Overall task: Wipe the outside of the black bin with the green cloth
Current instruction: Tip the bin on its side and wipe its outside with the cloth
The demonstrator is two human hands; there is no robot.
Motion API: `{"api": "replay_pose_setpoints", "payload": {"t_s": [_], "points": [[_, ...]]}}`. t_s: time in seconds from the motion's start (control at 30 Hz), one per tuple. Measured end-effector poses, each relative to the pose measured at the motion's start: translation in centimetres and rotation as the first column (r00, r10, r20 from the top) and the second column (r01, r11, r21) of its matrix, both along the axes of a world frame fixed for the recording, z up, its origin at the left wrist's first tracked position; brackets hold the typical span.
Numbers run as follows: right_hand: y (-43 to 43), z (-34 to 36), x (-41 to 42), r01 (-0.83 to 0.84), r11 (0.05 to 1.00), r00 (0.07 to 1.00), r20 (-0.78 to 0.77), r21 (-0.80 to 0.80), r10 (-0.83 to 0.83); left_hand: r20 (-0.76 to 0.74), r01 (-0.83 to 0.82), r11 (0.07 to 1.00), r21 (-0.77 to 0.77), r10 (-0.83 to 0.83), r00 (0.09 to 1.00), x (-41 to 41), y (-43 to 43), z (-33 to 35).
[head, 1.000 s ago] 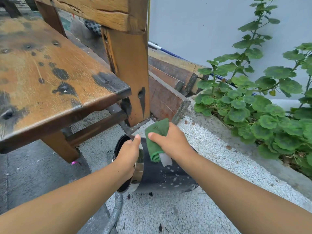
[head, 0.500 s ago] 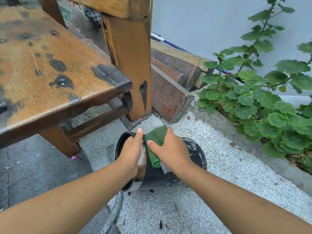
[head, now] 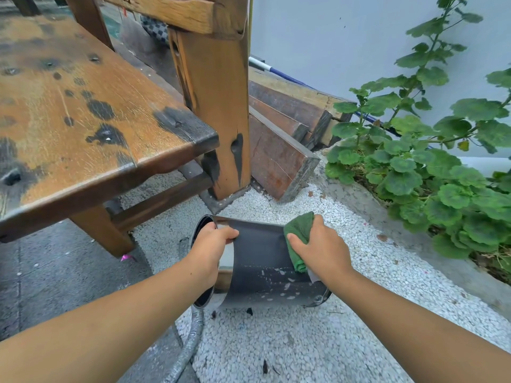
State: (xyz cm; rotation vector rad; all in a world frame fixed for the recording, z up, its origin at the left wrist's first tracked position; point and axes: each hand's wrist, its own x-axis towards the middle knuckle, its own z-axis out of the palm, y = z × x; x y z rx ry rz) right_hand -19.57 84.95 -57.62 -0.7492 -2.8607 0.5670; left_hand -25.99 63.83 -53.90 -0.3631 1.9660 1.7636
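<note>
The black bin (head: 262, 261) lies on its side on white gravel, its open mouth with a shiny metal rim facing left. My left hand (head: 211, 247) grips that rim, thumb on the outside and fingers inside the mouth. My right hand (head: 320, 248) holds the folded green cloth (head: 300, 230) and presses it onto the bin's outer wall near the base end. White specks dot the lower part of the black wall.
A worn wooden bench (head: 83, 114) with a thick leg (head: 221, 111) stands just behind and left of the bin. Wooden planks (head: 279, 150) lean by the wall. Leafy green plants (head: 431, 167) fill the raised bed on the right. A grey ribbed hose (head: 190, 344) runs under the bin's mouth.
My right hand has slid the cloth along the bin's wall from the rim end to the base end. The left hand has kept its grip on the rim.
</note>
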Motion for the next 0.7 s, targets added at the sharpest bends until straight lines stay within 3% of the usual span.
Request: {"api": "replay_pose_setpoints", "payload": {"t_s": [0.2, 0.37, 0.5, 0.7], "points": [[1.1, -0.9, 0.4, 0.047, 0.999, 0.999, 0.0, -0.001, -0.047, -0.018, 0.024, 0.999, 0.021, -0.024, 1.0, -0.1, -0.2, -0.1], [2.0, -1.4, 0.4, 0.081, 0.978, 0.997, 0.015, -0.192, -0.08, -0.021, 0.028, 0.999, 0.045, -0.027, 0.999, -0.1, -0.6, 0.1], [2.8, -2.2, 0.6, 0.137, 0.793, 0.975, -0.061, -0.593, -0.214, 0.042, 0.098, 0.986, 0.138, -0.105, 0.994, 0.0, -1.4, 0.7], [3.3, -2.0, 0.6, 0.094, 0.671, 0.969, -0.089, -0.735, -0.232, 0.072, 0.331, 0.919, 0.216, -0.352, 0.933, 0.1, -3.3, 0.4]]}}
